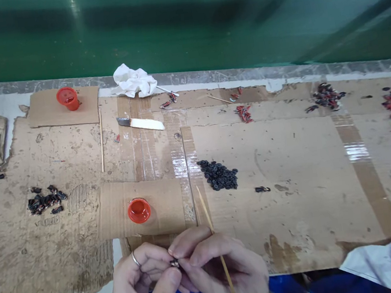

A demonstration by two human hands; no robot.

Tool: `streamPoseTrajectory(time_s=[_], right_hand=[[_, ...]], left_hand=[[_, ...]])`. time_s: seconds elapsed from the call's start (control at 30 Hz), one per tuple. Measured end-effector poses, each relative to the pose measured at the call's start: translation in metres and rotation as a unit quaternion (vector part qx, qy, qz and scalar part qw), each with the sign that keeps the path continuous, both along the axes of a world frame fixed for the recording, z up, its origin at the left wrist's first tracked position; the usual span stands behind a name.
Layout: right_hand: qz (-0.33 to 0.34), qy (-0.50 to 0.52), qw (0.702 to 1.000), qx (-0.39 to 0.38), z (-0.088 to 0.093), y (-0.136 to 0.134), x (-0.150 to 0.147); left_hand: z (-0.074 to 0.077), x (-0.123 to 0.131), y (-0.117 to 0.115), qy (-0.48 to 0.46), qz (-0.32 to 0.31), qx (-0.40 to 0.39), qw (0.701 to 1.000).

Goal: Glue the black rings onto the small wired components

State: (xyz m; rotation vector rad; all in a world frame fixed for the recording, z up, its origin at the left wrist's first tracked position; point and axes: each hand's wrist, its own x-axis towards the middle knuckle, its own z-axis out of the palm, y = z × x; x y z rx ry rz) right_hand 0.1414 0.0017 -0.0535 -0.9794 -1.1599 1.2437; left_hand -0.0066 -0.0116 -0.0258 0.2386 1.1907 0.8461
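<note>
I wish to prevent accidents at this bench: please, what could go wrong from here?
The tiny part between the fingers might slip. The stick in the right hand could scatter the black rings near its tip. The red cup near the left hand might get tipped.

I've got matt, rough cardboard (307,151), pretty torn up, with super glossy plastic tape (357,151) on it. The red cups (73,103) look like shiny plastic, the pointed stick (204,207) is smooth wood, and the green panel (180,33) is slick. White wad (132,81): matt, paper or cloth, can't tell.
</note>
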Motion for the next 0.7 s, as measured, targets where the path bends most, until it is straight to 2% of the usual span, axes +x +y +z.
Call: streamPoseTrajectory(time_s=[0.37, 0.57, 0.7], right_hand=[[0.036, -0.040, 0.994, 0.094, -0.013, -0.003, 0.008], [0.108, -0.060, 0.989, 0.085, -0.007, 0.000, 0.020], [0.122, -0.051, 0.983, 0.131, -0.010, 0.005, 0.021]], left_hand=[[-0.017, -0.010, -0.006, -0.149, -0.037, -0.012, 0.988], [-0.017, -0.011, -0.007, -0.181, -0.046, -0.025, 0.982], [-0.016, -0.016, -0.007, -0.203, -0.054, -0.027, 0.977]])
